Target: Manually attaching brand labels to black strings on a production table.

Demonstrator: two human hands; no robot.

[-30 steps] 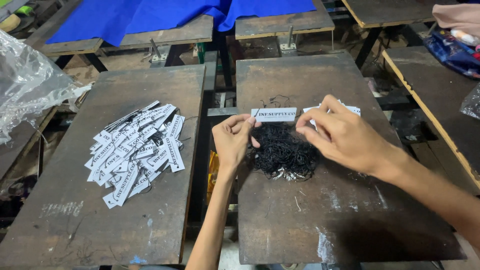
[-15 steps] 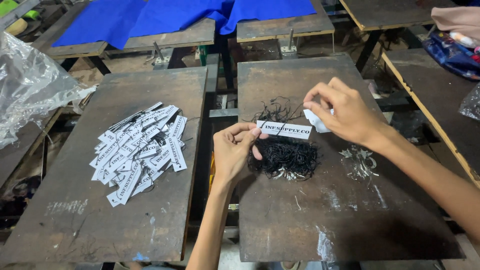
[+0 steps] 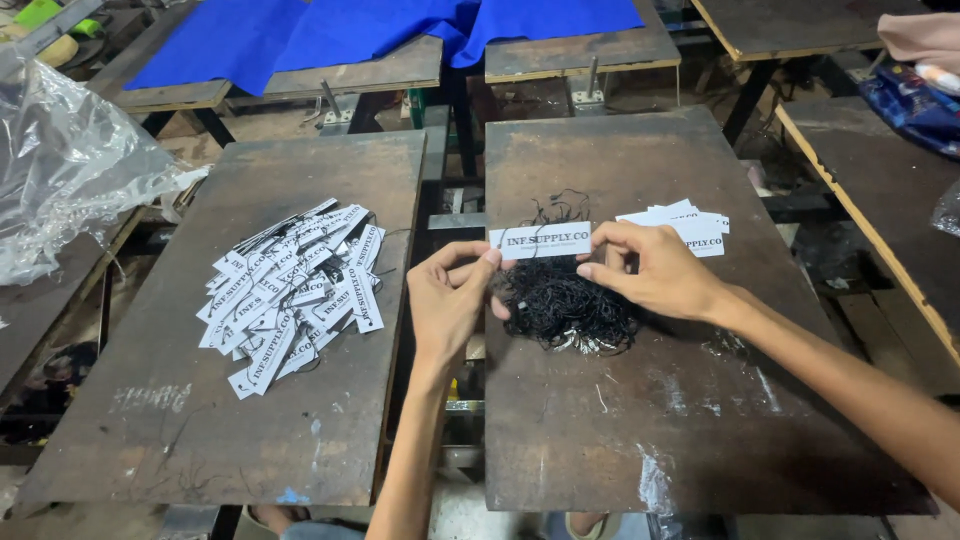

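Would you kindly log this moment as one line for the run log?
left hand: pinches white tag | right hand: pinches same tag | below: black string tangle | left board: finished tag pile

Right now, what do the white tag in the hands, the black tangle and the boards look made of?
Tag: thin card or stiff paper, matt, held flat between left hand and right hand. Tangle: fine black string or cord loops, possibly elastic. Boards: probably wood, dark, worn, paint-stained, pale edges.
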